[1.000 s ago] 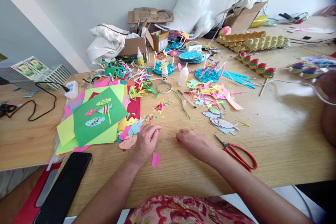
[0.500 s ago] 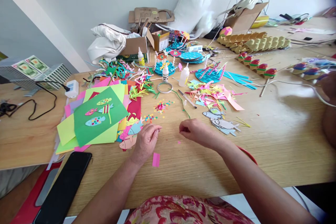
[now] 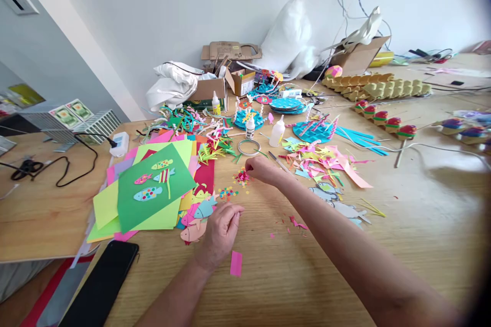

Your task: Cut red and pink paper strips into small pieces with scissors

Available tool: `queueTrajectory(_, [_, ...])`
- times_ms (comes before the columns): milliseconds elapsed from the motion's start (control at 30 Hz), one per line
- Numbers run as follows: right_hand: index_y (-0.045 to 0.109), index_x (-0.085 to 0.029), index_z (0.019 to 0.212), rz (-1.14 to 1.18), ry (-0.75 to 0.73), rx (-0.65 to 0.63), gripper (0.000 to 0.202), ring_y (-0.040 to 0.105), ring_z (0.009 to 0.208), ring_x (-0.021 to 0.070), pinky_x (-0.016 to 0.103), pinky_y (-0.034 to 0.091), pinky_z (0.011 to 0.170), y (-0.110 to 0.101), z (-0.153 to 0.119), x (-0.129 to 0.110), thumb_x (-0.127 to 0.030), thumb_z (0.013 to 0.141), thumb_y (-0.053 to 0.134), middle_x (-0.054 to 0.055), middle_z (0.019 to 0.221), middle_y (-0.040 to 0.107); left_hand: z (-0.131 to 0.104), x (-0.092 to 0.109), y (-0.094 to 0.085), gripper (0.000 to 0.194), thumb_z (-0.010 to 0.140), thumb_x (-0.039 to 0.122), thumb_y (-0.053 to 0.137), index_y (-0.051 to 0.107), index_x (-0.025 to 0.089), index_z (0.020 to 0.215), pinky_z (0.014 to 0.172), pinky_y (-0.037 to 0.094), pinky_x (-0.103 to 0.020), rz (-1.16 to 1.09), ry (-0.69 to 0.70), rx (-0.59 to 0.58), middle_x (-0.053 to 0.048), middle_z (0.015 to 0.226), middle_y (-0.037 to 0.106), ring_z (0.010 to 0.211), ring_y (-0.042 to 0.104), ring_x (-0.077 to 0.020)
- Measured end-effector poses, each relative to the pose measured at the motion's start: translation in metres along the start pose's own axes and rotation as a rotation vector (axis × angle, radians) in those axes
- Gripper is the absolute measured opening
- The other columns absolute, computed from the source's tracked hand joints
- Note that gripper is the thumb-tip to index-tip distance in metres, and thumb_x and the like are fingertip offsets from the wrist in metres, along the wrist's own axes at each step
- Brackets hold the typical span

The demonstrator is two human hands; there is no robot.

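Observation:
My right hand (image 3: pixel 264 170) reaches over the middle of the table with fingers curled together, beside a small heap of pink and red paper bits (image 3: pixel 241 177). Whatever those fingers hold is hidden. Nearer to me, my left hand (image 3: pixel 223 229) has thumb and forefinger pressed together; anything between them is too small to make out. Coloured paper dots (image 3: pixel 227 193) lie just beyond it. To its left are cut-out paper fish (image 3: pixel 204 208). A pink paper strip (image 3: pixel 236 263) rests below it. A green sheet (image 3: pixel 153 204) carries several decorated paper fish.
A roll of tape (image 3: pixel 249 147), a glue bottle (image 3: pixel 276 132) and a pen (image 3: pixel 279 161) stand or lie past my right hand. Paper scraps (image 3: pixel 326 161) and grey fish cut-outs (image 3: pixel 345 209) spread to the right. A black phone (image 3: pixel 102 283) lies front left.
My right hand has moved forward and left to the heap of paper bits. Pink and red scraps now show on the table near its former place. My left hand keeps its pinch.

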State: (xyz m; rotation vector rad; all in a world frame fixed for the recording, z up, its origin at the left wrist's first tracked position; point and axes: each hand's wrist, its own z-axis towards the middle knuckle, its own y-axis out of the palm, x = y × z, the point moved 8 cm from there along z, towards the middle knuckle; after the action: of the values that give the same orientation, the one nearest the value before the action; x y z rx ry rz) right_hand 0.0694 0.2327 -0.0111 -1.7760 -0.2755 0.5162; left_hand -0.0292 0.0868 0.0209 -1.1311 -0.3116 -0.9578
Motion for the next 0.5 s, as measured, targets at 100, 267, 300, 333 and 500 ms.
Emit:
queueTrajectory(100, [0.05,-0.015,0.107,-0.02,-0.009,-0.02,0.027,0.055,0.089,0.0165,0.036,0.046,0.075,0.0054,0.0057,0.0014,-0.028,0.083,0.047,0.006,0.107,0.054,-0.0004,-0.0016,0.0022,0.018,0.08,0.011,0.041,0.057,0.016,0.083,0.068,0.045,-0.025,-0.001,-0.009,-0.004,-0.004,0.077,0.062,0.075,0.056,-0.0136])
queueTrajectory(267, [0.051,-0.015,0.107,-0.036,-0.035,-0.028,0.027,0.055,0.089,0.0167,0.037,0.046,0.075,0.0032,0.0033,0.0013,-0.028,0.083,0.047,0.006,0.107,0.054,-0.0013,-0.0022,0.0058,0.02,0.079,0.011,0.04,0.058,0.017,0.083,0.067,0.045,-0.027,0.009,-0.007,-0.028,-0.005,0.076,0.062,0.074,0.056,-0.0145])
queueTrajectory(300, [0.051,-0.015,0.107,-0.037,-0.039,-0.028,0.027,0.055,0.089,0.0167,0.037,0.046,0.075,0.0025,0.0022,0.0011,-0.028,0.083,0.047,0.006,0.107,0.054,-0.0014,-0.0022,0.0059,0.02,0.079,0.011,0.04,0.058,0.017,0.083,0.066,0.046,-0.027,0.009,-0.007,-0.029,-0.005,0.075,0.062,0.074,0.056,-0.0146])
queueTrajectory(333, [0.051,-0.015,0.107,-0.037,-0.041,-0.027,0.027,0.055,0.089,0.0167,0.037,0.046,0.075,0.002,0.0012,0.001,-0.028,0.083,0.047,0.006,0.106,0.054,-0.0014,-0.0022,0.006,0.02,0.079,0.01,0.04,0.059,0.017,0.083,0.066,0.046,-0.027,0.009,-0.007,-0.028,-0.005,0.075,0.062,0.073,0.056,-0.0146])
queueTrajectory(500, [0.051,-0.015,0.107,-0.033,-0.049,-0.017,0.027,0.055,0.089,0.0167,0.037,0.046,0.075,0.0024,-0.0007,-0.0002,-0.028,0.083,0.047,0.006,0.106,0.054,-0.0005,-0.0019,0.0063,0.02,0.078,0.009,0.04,0.058,0.017,0.082,0.066,0.046,-0.027,0.006,-0.008,-0.023,-0.004,0.075,0.062,0.073,0.056,-0.0145])
